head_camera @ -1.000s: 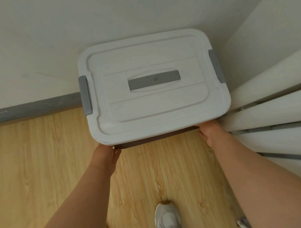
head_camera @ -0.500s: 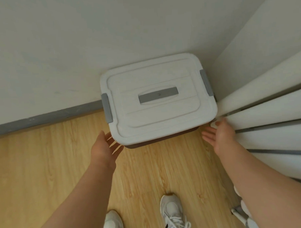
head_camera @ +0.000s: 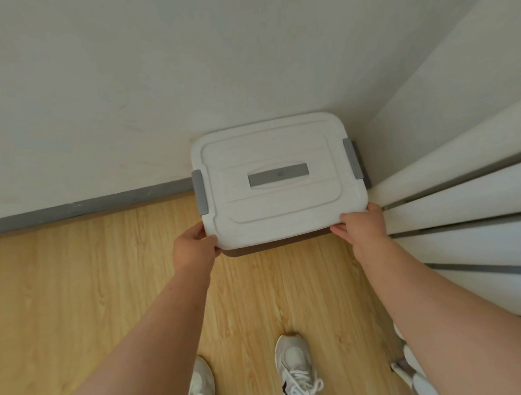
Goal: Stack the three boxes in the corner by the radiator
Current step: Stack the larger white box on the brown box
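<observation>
Wood floor (head_camera: 79, 292) and radiator (head_camera: 460, 208) at right bound the far corner, where the white-lidded box (head_camera: 279, 182) sits, left hand (head_camera: 193, 244) and right hand (head_camera: 362, 227) clasping its near lid corners, fingers apparently curled beneath, white shoes (head_camera: 294, 367) nearest.

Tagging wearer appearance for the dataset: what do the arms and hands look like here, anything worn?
Both forearms are bare as far as the frame shows: no sleeves in view. The left hand and right hand are bare too: no gloves, and no watch, ring or wristband visible. No markings or cables. The only clothing in view is a pair of white lace-up sneakers.
</observation>
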{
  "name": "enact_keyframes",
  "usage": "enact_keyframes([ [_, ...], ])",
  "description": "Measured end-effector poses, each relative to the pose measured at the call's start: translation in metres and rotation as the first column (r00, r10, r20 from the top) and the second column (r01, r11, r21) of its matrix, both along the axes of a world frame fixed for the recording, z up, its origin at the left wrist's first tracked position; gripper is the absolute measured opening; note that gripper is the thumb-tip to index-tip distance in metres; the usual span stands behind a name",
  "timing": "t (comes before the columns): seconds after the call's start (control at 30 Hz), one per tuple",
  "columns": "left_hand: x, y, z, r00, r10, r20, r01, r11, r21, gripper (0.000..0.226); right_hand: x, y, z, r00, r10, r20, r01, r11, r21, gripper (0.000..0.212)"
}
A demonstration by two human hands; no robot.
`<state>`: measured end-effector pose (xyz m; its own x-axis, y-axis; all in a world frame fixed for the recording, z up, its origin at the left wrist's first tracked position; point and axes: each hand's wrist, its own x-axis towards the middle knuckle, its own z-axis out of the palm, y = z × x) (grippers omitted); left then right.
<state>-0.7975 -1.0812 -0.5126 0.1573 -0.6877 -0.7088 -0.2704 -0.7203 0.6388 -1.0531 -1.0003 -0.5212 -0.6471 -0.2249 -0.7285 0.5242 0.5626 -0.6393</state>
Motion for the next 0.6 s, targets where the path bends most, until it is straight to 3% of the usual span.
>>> enact_keyframes([
  [0.1, 0.003, 0.003, -0.004, 0.999, -0.022, 0.024, 0.022, 1.0, -0.021, 0.05, 0.0, 0.002, -0.004, 1.0, 0.001, -0.012, -0.001, 1.0, 0.005, 0.065],
  [0.23, 0.004, 0.003, 0.0, 0.97, -0.205, 0.133, 0.208, 0.978, -0.006, 0.052, 0.0, 0.005, -0.002, 0.999, 0.039, -0.019, -0.038, 0.999, 0.016, 0.06],
  [0.37, 0.008, 0.011, 0.019, 0.927, -0.3, 0.227, 0.288, 0.954, 0.082, 0.059, 0.006, 0.007, 0.01, 0.991, 0.12, -0.065, -0.11, 0.984, 0.142, 0.058],
  [0.6, 0.024, 0.056, 0.073, 0.938, -0.298, 0.177, 0.278, 0.952, 0.13, 0.059, 0.05, 0.02, 0.056, 0.953, 0.275, -0.13, -0.247, 0.949, 0.198, 0.048],
])
